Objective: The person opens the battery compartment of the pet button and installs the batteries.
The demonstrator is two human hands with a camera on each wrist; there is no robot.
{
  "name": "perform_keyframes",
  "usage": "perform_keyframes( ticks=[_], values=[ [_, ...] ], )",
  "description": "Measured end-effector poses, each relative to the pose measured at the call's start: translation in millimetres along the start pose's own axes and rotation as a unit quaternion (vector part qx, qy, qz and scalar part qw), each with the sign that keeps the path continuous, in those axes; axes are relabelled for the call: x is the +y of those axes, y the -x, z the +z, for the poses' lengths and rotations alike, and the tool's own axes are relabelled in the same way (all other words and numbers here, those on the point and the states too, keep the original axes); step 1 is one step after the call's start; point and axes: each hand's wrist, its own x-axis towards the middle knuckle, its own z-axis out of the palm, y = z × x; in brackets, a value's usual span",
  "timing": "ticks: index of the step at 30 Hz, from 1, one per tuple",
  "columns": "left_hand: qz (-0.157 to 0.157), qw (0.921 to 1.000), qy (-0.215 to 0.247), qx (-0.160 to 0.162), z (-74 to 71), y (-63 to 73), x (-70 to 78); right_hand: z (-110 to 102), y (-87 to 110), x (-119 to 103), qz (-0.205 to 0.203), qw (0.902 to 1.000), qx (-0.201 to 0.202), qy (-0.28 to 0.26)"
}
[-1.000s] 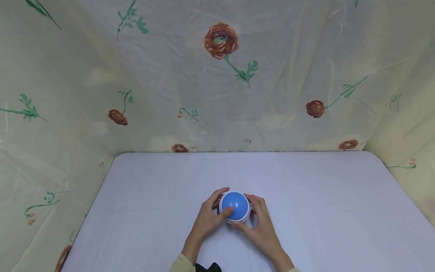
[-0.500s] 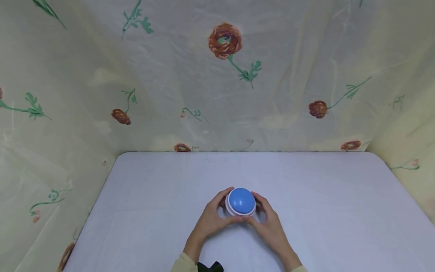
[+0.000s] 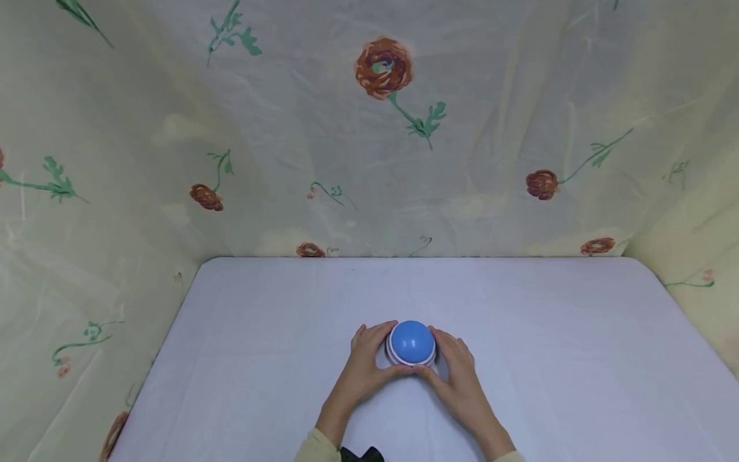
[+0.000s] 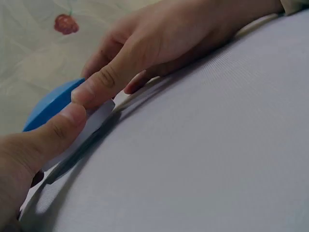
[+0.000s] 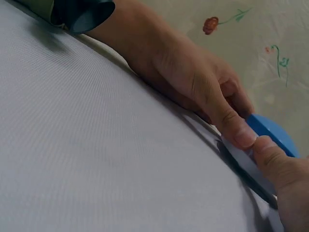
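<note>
A round piece with a smooth blue dome (image 3: 412,341) and a white rim, like a large push button, stands dome up low over the white tabletop. My left hand (image 3: 364,367) holds its left side, and my right hand (image 3: 459,380) its right side. Both thumbs meet at the near edge, while the fingers reach round toward the back. Seen from the left wrist, the left thumb (image 4: 60,135) presses the white side just below the blue dome (image 4: 53,104). In the right wrist view, the right thumb (image 5: 270,154) lies tip to tip with the left one. Some fingers are hidden behind the piece.
The white-covered table (image 3: 277,314) has rounded far corners. Cream cloth (image 3: 288,128) printed with red flowers hangs behind it and along both sides. A black object (image 3: 362,455) shows at the bottom edge near the left sleeve (image 3: 319,447).
The left thumb has come off the blue dome to the near rim, beside the right thumb. The domed piece has shifted slightly right and away. Over the last half second little has moved.
</note>
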Motion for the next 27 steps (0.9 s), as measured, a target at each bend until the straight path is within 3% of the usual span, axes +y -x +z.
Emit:
perform_keyframes(
  ticks=[7, 27],
  values=[
    [0.009, 0.9978, -0.066, 0.001, 0.2, 1.2, 0.3, -2.6, -0.6, -2.1, 0.012, 0.9988, -0.042, 0.023],
    [0.020, 0.9947, -0.101, 0.007, -0.4, 3.0, 1.5, -6.8, -1.5, -4.5, 0.057, 0.9943, -0.086, 0.026]
  ],
)
